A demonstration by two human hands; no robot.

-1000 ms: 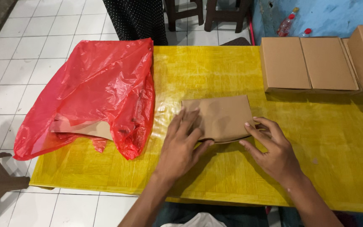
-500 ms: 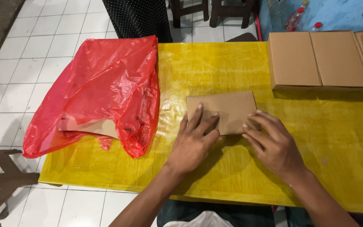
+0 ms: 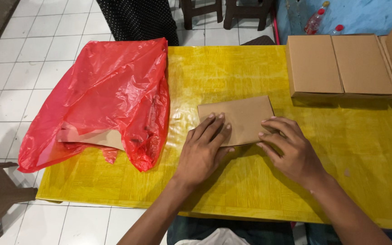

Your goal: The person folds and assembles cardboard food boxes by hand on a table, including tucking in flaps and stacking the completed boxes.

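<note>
Red bag (image 3: 100,97) lies beside pressed cardboard sheet (image 3: 239,118).

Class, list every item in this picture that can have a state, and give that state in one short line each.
Flat cardboard piece: lying flat on the yellow table, pressed by both hands.
Left hand: open, fingers spread on the cardboard.
Right hand: open, fingertips on the cardboard's right edge.
Red plastic bag: crumpled, lying on the table, brown cardboard showing inside.
Cardboard boxes: closed, side by side at the table's far right.

Single head camera looks steeply down, close over the yellow table (image 3: 232,68), probably seated.
</note>
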